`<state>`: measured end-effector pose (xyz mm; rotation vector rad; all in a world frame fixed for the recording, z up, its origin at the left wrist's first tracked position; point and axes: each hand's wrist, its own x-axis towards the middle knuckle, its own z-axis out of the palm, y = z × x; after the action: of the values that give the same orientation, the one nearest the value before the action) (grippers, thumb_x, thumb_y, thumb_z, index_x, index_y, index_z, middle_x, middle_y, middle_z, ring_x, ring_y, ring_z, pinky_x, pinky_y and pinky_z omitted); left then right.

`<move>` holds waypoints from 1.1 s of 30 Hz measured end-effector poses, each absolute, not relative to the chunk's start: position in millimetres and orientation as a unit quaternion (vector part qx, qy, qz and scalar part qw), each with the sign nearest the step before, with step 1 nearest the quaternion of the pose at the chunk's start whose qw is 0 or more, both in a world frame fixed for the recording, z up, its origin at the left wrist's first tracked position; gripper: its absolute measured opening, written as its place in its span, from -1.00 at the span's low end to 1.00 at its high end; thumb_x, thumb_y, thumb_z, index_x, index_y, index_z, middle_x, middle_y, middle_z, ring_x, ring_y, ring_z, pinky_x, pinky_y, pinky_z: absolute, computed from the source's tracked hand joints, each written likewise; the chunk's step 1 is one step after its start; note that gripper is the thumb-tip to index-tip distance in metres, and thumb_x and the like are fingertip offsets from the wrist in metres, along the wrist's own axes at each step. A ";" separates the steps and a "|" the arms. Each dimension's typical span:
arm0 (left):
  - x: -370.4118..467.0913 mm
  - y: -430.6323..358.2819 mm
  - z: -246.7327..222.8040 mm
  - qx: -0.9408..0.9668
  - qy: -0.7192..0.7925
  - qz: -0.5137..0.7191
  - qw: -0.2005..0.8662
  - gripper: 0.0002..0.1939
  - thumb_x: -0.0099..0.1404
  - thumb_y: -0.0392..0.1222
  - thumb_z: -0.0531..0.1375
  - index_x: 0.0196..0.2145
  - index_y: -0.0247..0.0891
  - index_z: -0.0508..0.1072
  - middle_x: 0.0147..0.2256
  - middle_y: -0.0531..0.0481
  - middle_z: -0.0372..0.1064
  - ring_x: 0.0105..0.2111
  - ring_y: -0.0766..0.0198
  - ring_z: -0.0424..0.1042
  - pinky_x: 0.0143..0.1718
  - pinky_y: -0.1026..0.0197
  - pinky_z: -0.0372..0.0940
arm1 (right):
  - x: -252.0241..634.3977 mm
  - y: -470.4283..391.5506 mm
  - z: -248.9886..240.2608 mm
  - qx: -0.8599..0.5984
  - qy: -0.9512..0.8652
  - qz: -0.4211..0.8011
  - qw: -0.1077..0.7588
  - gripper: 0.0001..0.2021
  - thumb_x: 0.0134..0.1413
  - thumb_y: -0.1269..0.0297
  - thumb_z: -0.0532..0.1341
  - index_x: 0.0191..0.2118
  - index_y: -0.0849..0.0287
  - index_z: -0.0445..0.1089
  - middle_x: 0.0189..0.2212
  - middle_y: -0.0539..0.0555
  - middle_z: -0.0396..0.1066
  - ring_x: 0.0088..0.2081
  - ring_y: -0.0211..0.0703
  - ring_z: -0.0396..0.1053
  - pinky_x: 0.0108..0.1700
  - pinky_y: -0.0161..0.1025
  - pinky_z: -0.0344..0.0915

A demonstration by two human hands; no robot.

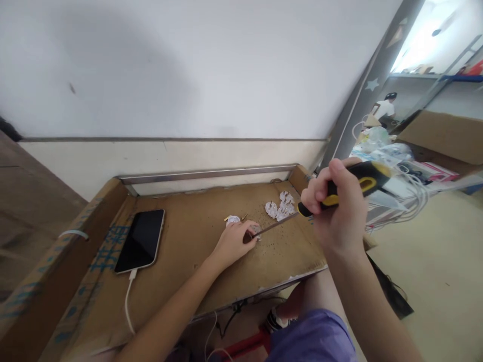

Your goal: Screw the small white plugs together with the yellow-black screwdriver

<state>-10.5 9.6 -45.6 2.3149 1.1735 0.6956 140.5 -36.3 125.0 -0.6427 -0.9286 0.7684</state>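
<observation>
My right hand (337,201) is wrapped round the black-and-yellow handle of a screwdriver (277,224), raised over the right side of the cardboard-lined tray. Its long shaft slants down leftward, and the tip meets a small whitish plug part (258,230). My left hand (236,240) pinches that part against the cardboard, its fingers covering much of it. Just beyond these fingers lie another white plastic piece (233,219) and small brass-coloured bits (244,216). A cluster of round white plug parts with metal pins (284,207) sits farther right.
A phone (140,240) with a white charging cable (128,301) lies on the cardboard tray (181,226) at the left. Dark specks dot the cardboard. To the right are bagged items (388,151), coiled cables and a cardboard box (441,136). A person (385,108) sits in the background.
</observation>
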 end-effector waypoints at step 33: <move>-9.9 8.2 -45.5 0.837 0.426 0.259 0.224 -0.79 0.16 -0.28 0.18 -0.21 -0.15 0.41 -0.34 0.07 0.48 -0.28 0.20 0.40 -0.17 0.15 0.21 | 129.9 -34.8 138.1 -0.388 -0.627 0.098 0.669 -0.83 0.12 0.20 0.17 -0.17 0.02 0.23 -0.43 -0.06 0.22 -0.48 -0.32 0.25 -0.42 -0.31 0.26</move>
<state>-9.9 8.2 -45.5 2.3100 1.1765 0.7147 129.9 -34.8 138.1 -0.8746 -1.4132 0.2221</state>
